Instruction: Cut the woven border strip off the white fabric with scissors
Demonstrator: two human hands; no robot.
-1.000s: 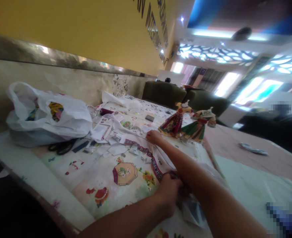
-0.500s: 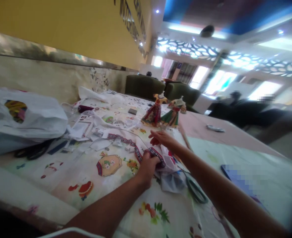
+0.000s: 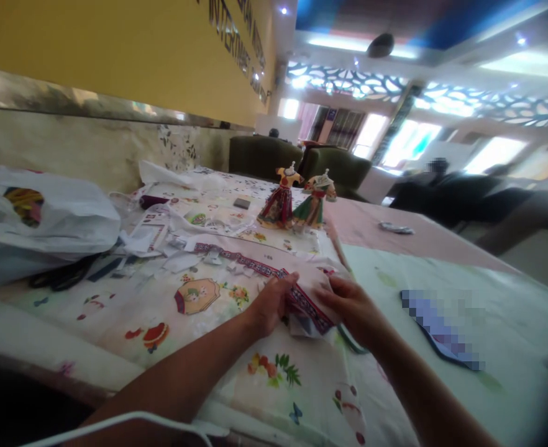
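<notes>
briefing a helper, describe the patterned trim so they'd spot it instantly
On the floral-print tablecloth, find the left hand. The patterned trim passes through its grip, trailing toward the white scraps. Unlike those plain scraps, it is a long, narrow dark-red band with pale motifs.

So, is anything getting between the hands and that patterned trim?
Nothing visible does. The left hand pinches the patterned trim directly, and the right hand grips the pale cloth beside it. The two small dresses stand farther back, away from both hands.
</notes>
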